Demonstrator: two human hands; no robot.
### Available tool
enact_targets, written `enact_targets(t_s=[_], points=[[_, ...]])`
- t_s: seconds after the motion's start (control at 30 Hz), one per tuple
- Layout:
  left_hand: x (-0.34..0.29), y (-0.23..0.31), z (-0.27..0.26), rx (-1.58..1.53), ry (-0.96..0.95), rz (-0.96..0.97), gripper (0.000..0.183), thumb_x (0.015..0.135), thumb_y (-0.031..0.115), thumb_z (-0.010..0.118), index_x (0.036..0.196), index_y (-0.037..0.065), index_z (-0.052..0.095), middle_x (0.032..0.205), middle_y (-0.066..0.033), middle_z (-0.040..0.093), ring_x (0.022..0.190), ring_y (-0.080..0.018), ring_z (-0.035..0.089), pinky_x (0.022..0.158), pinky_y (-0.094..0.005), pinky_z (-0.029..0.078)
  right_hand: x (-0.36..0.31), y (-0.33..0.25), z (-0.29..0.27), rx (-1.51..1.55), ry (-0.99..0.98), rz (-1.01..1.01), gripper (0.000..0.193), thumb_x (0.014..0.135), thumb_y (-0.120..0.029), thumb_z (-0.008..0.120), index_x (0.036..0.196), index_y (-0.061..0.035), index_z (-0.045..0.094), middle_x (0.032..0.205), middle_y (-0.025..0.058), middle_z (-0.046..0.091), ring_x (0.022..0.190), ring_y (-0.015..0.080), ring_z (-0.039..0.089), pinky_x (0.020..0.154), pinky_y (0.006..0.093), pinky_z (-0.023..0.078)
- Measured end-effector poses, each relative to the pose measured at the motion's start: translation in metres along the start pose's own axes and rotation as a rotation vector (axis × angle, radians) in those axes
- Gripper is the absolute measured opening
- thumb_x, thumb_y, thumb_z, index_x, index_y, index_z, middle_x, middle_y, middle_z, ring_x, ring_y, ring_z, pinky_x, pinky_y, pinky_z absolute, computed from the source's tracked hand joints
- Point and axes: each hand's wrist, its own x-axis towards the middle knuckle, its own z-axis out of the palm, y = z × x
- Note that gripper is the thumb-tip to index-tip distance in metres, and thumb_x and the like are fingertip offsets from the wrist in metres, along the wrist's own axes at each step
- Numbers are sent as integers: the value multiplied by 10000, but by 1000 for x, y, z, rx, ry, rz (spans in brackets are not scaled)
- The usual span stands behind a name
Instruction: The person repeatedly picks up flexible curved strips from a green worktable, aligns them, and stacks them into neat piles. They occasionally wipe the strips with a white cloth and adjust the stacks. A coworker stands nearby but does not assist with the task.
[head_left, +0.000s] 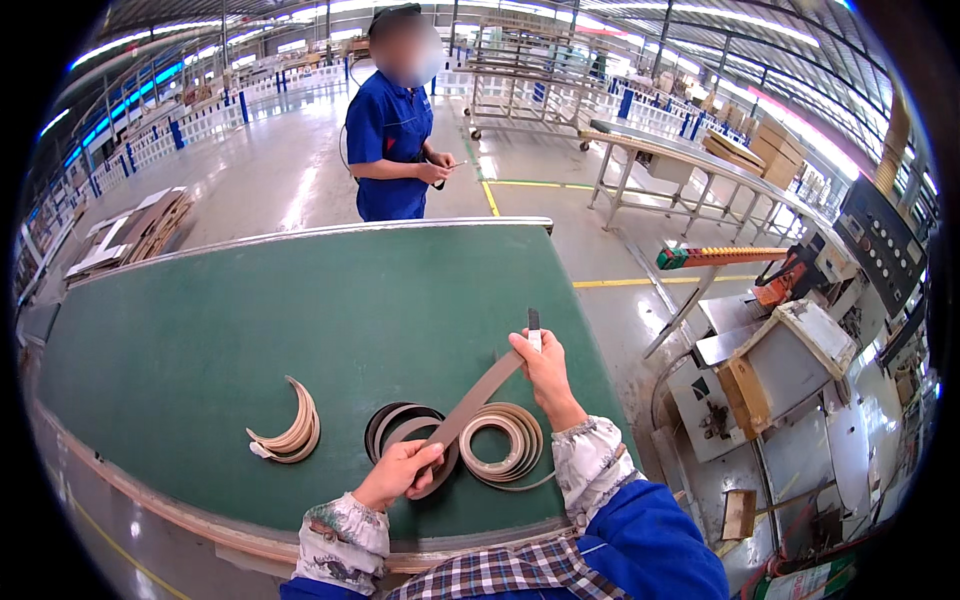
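A grey-brown strip of edge banding [478,398] slants between my hands, above the table. My left hand [402,472] pinches its lower part, beside a dark coil of banding [378,425]. Farther up and to the right, my right hand [548,378] closes on the upper end, where a white label [535,340] and a short dark tip stick out past the fingers. Just right of the strip lies a loose beige coil of banding [535,440]. A curved bundle of pale strips [305,430] rests on the left, apart from both hands.
The green-topped table [250,300] spans the front. Across it stands a person in blue [385,140], holding something small. Stacked flat boards [140,230] lie at the far left. A machine with a control panel [880,240] stands on the right, near a long roller conveyor [690,155].
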Motion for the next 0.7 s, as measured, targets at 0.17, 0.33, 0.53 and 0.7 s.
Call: enact_targets(t_s=[0.17, 0.33, 0.53, 0.7], points=[[0, 2, 0, 47, 63, -28, 331, 902, 349, 541, 735, 64, 518, 469, 8, 437, 353, -65, 357, 337, -210, 252, 7, 5, -6, -63, -38, -3, 307, 788, -178, 708, 964, -45, 495, 720, -34, 507, 531, 27, 435, 434, 174, 329], [0, 3, 1, 61, 96, -32, 348, 890, 365, 557, 722, 63, 514, 462, 13, 424, 346, -58, 339, 332, -208, 227, 12, 15, -12, -109, -65, -10, 321, 775, -153, 722, 965, -31, 493, 743, -22, 519, 590, 36, 480, 485, 176, 375], [2, 0, -4, 70, 110, -60, 377, 876, 396, 570, 700, 68, 510, 444, 19, 409, 339, -60, 337, 328, -207, 226, 8, 12, -12, -255, -38, -125, 334, 765, -165, 733, 958, -18, 503, 753, -6, 532, 632, 52, 507, 524, 190, 396], [1, 2, -6, 104, 118, -84, 409, 871, 414, 572, 660, 70, 509, 434, 22, 402, 336, -63, 346, 326, -208, 226, -2, -1, -20, -460, -27, -193, 591, 677, -369, 783, 1024, 21, 506, 842, 74, 587, 732, 151, 561, 667, 285, 467]])
